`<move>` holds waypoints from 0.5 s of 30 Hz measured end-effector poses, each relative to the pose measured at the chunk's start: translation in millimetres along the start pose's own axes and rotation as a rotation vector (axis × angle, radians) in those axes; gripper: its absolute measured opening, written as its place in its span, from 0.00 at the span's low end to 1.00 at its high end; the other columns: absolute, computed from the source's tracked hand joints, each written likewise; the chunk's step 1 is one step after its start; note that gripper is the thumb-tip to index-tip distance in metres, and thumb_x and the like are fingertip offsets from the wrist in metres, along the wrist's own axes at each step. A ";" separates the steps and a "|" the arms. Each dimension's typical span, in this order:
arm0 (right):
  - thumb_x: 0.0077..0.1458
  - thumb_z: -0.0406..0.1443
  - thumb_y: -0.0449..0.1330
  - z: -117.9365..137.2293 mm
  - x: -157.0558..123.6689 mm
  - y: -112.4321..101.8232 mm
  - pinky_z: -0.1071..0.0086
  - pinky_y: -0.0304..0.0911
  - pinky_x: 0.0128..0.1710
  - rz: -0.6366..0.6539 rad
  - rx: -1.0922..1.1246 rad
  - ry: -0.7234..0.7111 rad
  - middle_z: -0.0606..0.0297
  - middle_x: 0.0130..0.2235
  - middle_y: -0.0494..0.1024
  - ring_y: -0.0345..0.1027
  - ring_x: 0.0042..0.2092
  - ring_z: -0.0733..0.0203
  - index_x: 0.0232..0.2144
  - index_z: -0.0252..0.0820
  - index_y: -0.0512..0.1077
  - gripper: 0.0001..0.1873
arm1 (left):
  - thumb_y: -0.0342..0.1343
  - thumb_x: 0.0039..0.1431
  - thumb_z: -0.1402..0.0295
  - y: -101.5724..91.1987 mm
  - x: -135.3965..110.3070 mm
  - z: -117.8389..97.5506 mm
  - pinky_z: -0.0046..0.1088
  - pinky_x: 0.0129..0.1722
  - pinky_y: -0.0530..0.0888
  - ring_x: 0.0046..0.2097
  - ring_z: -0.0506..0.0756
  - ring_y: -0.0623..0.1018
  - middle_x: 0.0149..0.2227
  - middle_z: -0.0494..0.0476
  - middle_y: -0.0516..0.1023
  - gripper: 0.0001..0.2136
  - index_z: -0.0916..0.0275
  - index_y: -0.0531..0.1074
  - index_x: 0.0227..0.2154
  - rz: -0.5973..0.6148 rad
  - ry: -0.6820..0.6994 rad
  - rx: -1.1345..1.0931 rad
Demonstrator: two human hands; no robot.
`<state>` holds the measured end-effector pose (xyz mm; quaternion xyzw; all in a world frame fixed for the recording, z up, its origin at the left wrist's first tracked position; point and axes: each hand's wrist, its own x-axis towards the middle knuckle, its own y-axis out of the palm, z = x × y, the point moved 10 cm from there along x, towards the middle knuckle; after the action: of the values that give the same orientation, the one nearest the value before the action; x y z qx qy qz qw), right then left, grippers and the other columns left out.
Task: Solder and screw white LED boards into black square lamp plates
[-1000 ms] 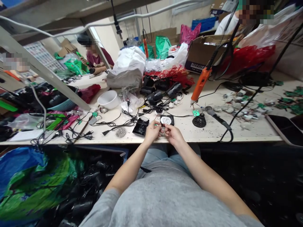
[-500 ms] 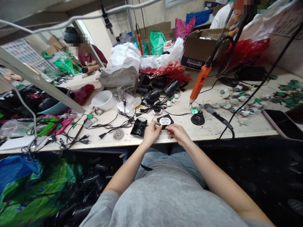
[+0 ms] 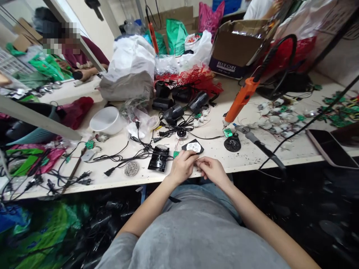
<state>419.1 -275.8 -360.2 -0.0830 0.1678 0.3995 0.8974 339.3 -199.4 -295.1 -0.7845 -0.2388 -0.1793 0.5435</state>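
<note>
My left hand (image 3: 182, 167) and my right hand (image 3: 213, 171) meet over the front edge of the white workbench (image 3: 246, 158), fingertips pinched close together. Thin wires appear to run from a small green circuit board (image 3: 176, 154) into my left fingers, and my right fingertips close on the same spot. Just beyond them lies a black plate with a white socket face (image 3: 193, 147). An open black plastic housing (image 3: 159, 161) sits left of my left hand. The wire ends are mostly hidden by my fingers.
An orange electric screwdriver (image 3: 241, 99) and a soldering iron (image 3: 259, 144) lie to the right, near a round black part (image 3: 232, 142) and scattered white parts with green boards. Black cords, black housings and a white bowl (image 3: 106, 120) crowd the left. A co-worker (image 3: 81, 59) sits far left.
The whole view has swung and tilted as my head turned. My hands have drawn closer together at the bench edge, and the socket plate no longer sits between them.
</note>
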 end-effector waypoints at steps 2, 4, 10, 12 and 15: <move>0.45 0.43 0.66 5.8 -8.6 -2.3 0.76 0.53 0.12 0.025 -0.039 -0.009 0.71 0.19 0.72 0.60 0.16 0.69 0.26 0.41 0.77 0.11 | 0.49 0.68 0.72 -1.0 -1.3 0.0 0.35 0.42 0.76 0.42 0.57 0.76 0.44 0.61 0.80 0.13 0.60 0.79 0.45 0.005 0.017 0.025; 0.46 0.46 0.66 10.3 -16.8 -5.2 0.75 0.51 0.12 0.057 -0.065 -0.009 0.70 0.20 0.72 0.59 0.15 0.70 0.27 0.41 0.78 0.14 | 0.50 0.69 0.70 -3.8 -2.5 -0.8 0.34 0.42 0.75 0.41 0.56 0.76 0.43 0.60 0.81 0.12 0.60 0.79 0.44 -0.001 0.031 0.035; 0.56 0.47 0.63 54.0 -26.5 -49.9 0.69 0.71 0.24 -0.230 -0.283 -0.338 0.61 0.31 0.78 0.73 0.26 0.62 0.42 0.40 0.79 0.18 | 0.51 0.70 0.71 -18.8 -4.9 3.4 0.31 0.42 0.75 0.41 0.55 0.76 0.43 0.58 0.82 0.10 0.59 0.78 0.43 -0.062 0.004 -0.024; 0.59 0.44 0.63 92.0 -35.9 -71.7 0.61 0.77 0.40 -0.531 -0.406 -0.620 0.53 0.46 0.78 0.78 0.40 0.56 0.55 0.41 0.73 0.24 | 0.51 0.69 0.72 -23.4 -5.6 3.3 0.32 0.42 0.75 0.42 0.55 0.76 0.44 0.58 0.81 0.10 0.60 0.78 0.43 -0.078 0.000 -0.056; 0.59 0.39 0.64 130.8 -34.9 -82.9 0.51 0.70 0.58 -0.816 -0.508 -0.861 0.42 0.61 0.65 0.70 0.60 0.46 0.67 0.38 0.59 0.37 | 0.52 0.68 0.73 -30.2 -7.3 -0.8 0.32 0.41 0.74 0.42 0.56 0.76 0.43 0.60 0.81 0.09 0.60 0.78 0.42 -0.111 -0.006 -0.047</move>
<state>489.8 -318.1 -224.5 -0.1823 -0.3523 0.0511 0.9165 316.2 -192.6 -275.6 -0.7833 -0.2793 -0.2121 0.5133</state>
